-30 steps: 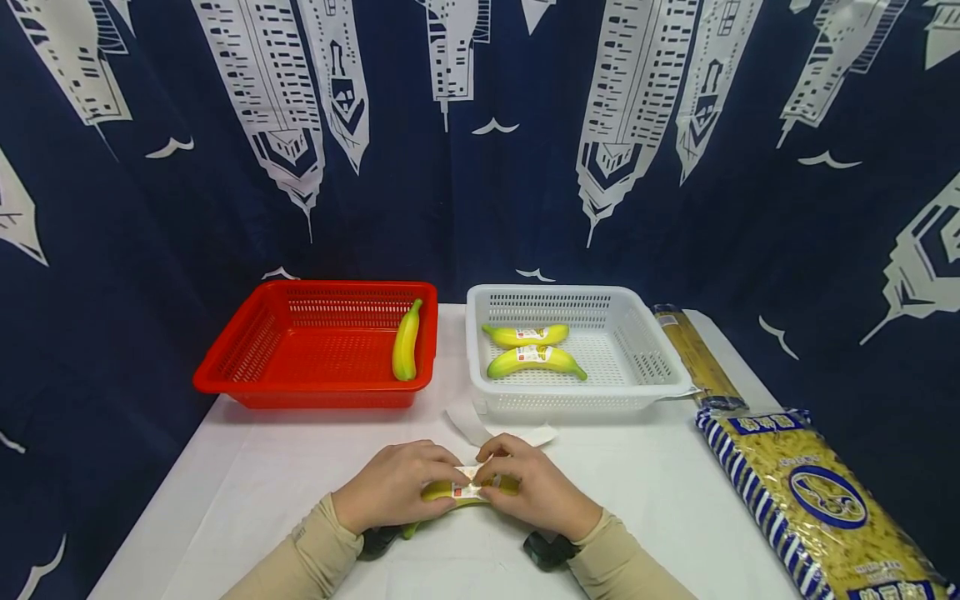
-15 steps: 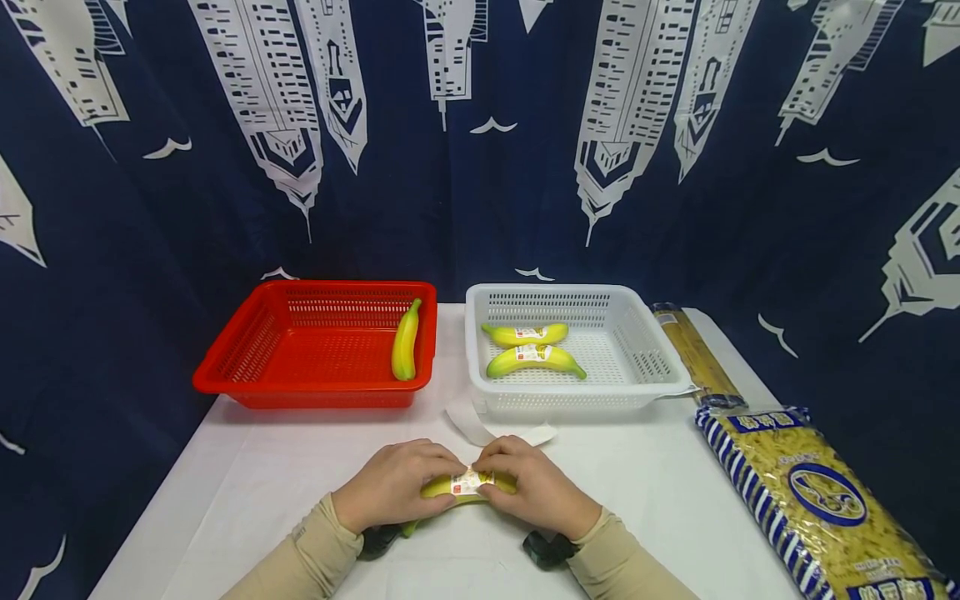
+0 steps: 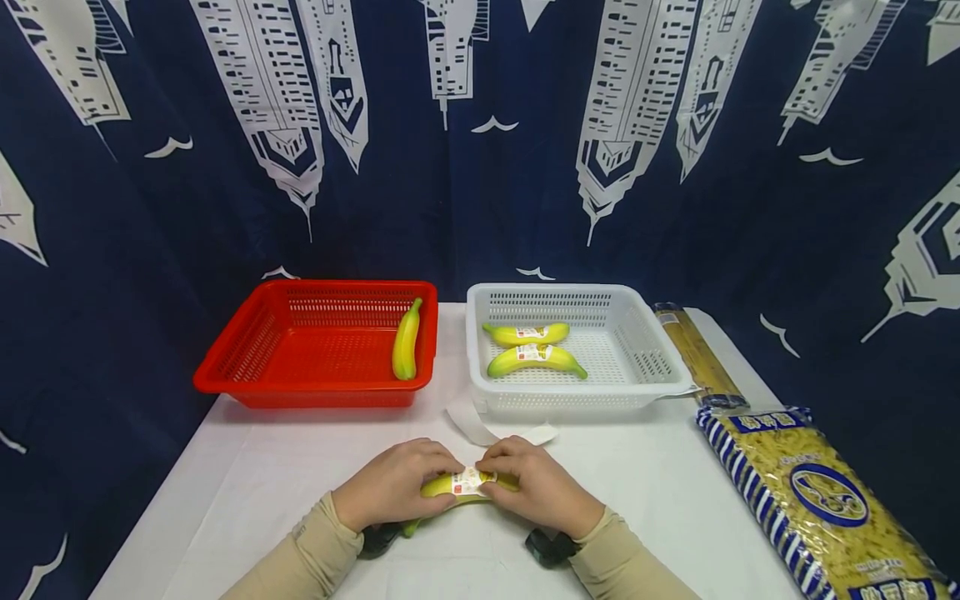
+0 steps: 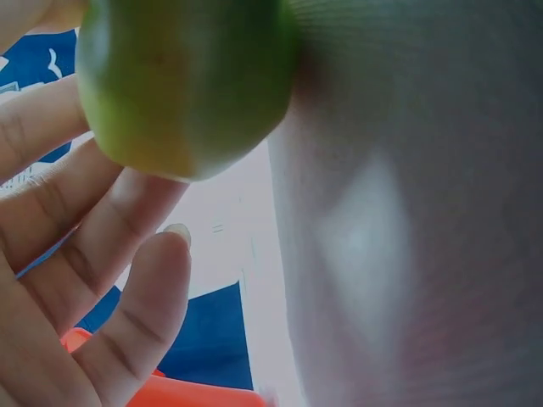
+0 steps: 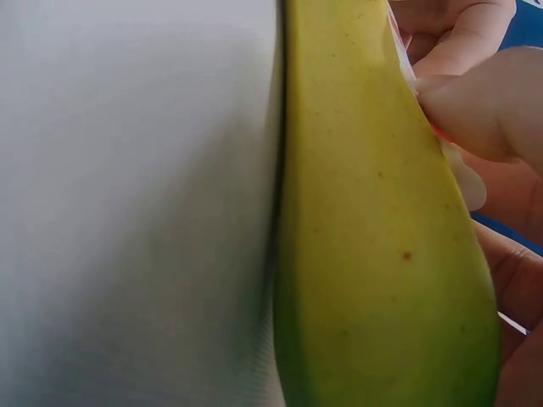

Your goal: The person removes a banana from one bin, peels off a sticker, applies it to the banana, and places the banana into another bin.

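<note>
A yellow-green banana (image 3: 437, 487) lies crosswise on the white table near its front, with a white printed sticker (image 3: 467, 482) around its middle. My left hand (image 3: 397, 487) holds the banana left of the sticker, thumb on the near side and fingers on the far side. From the other end, my right hand (image 3: 543, 487) grips it with the thumb at the sticker's right edge. In the right wrist view the banana (image 5: 382, 212) fills the centre, right thumb against its side. The left wrist view shows its greenish end (image 4: 187, 93) in front of the left fingers.
A red basket (image 3: 315, 387) at back left contains one unlabelled banana (image 3: 406, 342). The white basket (image 3: 570, 390) beside it contains two stickered bananas (image 3: 536, 361). A curled white paper strip (image 3: 471, 423) lies before it. Yellow pasta packs (image 3: 817, 492) line the right edge.
My fingertips, close together over the sticker a second ago, have drawn slightly apart, and more of the sticker shows, lying smoothly on the banana. Baskets and packs have stayed put.
</note>
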Tool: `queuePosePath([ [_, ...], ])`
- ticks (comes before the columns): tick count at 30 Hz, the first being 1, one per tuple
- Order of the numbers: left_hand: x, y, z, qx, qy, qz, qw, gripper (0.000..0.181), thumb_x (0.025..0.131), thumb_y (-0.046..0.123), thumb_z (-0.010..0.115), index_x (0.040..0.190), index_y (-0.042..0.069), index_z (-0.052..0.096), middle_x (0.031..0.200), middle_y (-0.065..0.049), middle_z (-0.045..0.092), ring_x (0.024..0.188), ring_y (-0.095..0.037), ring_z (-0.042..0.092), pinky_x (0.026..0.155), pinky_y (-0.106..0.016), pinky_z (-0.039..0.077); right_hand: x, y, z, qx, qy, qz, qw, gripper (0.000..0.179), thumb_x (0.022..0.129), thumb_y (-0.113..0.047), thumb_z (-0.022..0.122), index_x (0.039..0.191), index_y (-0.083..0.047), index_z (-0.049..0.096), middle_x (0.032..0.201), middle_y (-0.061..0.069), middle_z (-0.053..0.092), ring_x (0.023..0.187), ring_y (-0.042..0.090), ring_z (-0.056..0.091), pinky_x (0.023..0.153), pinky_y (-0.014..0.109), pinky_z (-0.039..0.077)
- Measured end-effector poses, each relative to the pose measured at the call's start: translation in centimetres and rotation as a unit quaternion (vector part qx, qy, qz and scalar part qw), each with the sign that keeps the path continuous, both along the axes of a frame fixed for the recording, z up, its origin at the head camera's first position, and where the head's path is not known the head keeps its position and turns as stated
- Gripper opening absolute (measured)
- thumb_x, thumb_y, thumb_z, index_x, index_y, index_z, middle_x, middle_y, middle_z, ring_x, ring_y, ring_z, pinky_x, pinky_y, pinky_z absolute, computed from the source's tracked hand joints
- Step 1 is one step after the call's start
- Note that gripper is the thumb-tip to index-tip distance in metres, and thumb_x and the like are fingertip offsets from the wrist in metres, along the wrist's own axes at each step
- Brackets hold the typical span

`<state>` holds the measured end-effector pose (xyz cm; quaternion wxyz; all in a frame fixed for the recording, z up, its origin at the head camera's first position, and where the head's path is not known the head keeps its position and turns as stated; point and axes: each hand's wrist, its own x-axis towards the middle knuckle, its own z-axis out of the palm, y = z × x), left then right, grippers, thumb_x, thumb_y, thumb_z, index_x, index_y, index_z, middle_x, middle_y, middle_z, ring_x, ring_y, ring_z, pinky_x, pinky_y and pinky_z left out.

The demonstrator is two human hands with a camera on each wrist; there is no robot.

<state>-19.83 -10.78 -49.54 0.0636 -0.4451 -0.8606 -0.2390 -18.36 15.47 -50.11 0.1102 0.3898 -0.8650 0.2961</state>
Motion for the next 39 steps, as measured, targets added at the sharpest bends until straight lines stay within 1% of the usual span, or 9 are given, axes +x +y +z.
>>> queuePosePath([
  [4,-0.14,-0.01,-0.02,0.002,-0.019,0.007,0.9998,0.027,0.087,0.03,0.083,0.111,0.02,0.076,0.102,0.013,0.07,0.088,-0.001,0.058,0.081,-0.019,0.05,0.03,0.03,0.16,-0.001,-0.002,-0.005,1.0,0.022,0.086,-0.015,0.081,0.108,-0.011,0.079,0.105,-0.003,0.071,0.101,0.011,0.065,0.089,0.029,0.056],
  [8,-0.15,0.0,-0.03,-0.001,-0.027,0.013,0.9995,0.028,0.086,0.031,0.083,0.112,0.023,0.074,0.1,0.014,0.069,0.087,-0.001,0.058,0.08,-0.018,0.05,-0.01,0.01,0.16,-0.007,-0.014,-0.004,0.9999,0.021,0.086,-0.014,0.082,0.106,-0.013,0.077,0.105,-0.004,0.071,0.1,0.009,0.065,0.088,0.029,0.056],
  [13,-0.05,0.08,-0.01,-0.004,-0.03,0.004,0.9995,0.032,0.088,0.031,0.081,0.119,0.026,0.075,0.104,0.015,0.069,0.09,-0.002,0.06,0.079,-0.017,0.049,0.13,-0.1,0.26,0.004,-0.04,-0.005,0.9992,0.023,0.089,-0.02,0.081,0.111,-0.017,0.074,0.11,-0.007,0.069,0.105,0.008,0.063,0.093,0.03,0.055],
  [15,-0.03,0.09,-0.04,-0.006,-0.029,0.003,0.9996,0.033,0.088,0.032,0.08,0.121,0.027,0.075,0.104,0.014,0.069,0.089,-0.002,0.059,0.078,-0.016,0.048,0.21,-0.13,0.31,0.011,-0.04,-0.007,0.9991,0.027,0.09,-0.023,0.08,0.116,-0.017,0.075,0.112,-0.007,0.068,0.107,0.009,0.063,0.094,0.031,0.055],
  [20,-0.08,0.12,-0.13,-0.011,-0.034,0.009,0.9993,0.033,0.089,0.033,0.08,0.121,0.027,0.074,0.105,0.014,0.067,0.088,0.0,0.056,0.076,-0.015,0.047,0.29,-0.1,0.22,0.031,-0.02,-0.015,0.9992,0.032,0.093,-0.027,0.077,0.123,-0.017,0.075,0.112,-0.005,0.067,0.105,0.01,0.062,0.092,0.032,0.055],
  [24,-0.17,0.17,-0.16,-0.016,-0.04,0.014,0.999,0.034,0.089,0.034,0.079,0.122,0.027,0.074,0.104,0.015,0.066,0.087,0.0,0.055,0.076,-0.016,0.047,0.18,0.03,0.11,0.038,0.01,-0.02,0.999,0.028,0.093,-0.025,0.077,0.12,-0.015,0.077,0.109,-0.002,0.069,0.103,0.012,0.063,0.09,0.032,0.056],
  [28,-0.25,0.19,-0.12,-0.019,-0.047,0.018,0.9985,0.033,0.089,0.034,0.079,0.12,0.026,0.073,0.101,0.015,0.064,0.085,0.001,0.056,0.075,-0.015,0.047,0.02,0.24,0.12,0.032,0.027,-0.022,0.9989,0.025,0.093,-0.022,0.077,0.117,-0.013,0.079,0.105,-0.002,0.07,0.099,0.012,0.063,0.086,0.03,0.056],
  [34,-0.2,0.11,-0.13,-0.024,-0.046,0.019,0.9984,0.031,0.089,0.035,0.079,0.118,0.026,0.074,0.1,0.016,0.063,0.081,0.001,0.055,0.072,-0.014,0.045,-0.08,0.38,0.07,0.026,0.037,-0.016,0.9989,0.023,0.093,-0.019,0.076,0.115,-0.012,0.079,0.102,-0.002,0.07,0.096,0.012,0.063,0.082,0.028,0.055],
  [39,-0.11,-0.02,-0.15,-0.025,-0.038,0.019,0.9988,0.034,0.089,0.035,0.079,0.121,0.023,0.075,0.099,0.015,0.063,0.08,0.0,0.053,0.07,-0.013,0.044,-0.07,0.44,0.01,0.02,0.026,-0.011,0.9994,0.023,0.094,-0.017,0.074,0.115,-0.01,0.079,0.102,-0.001,0.071,0.094,0.011,0.063,0.081,0.026,0.055],
])
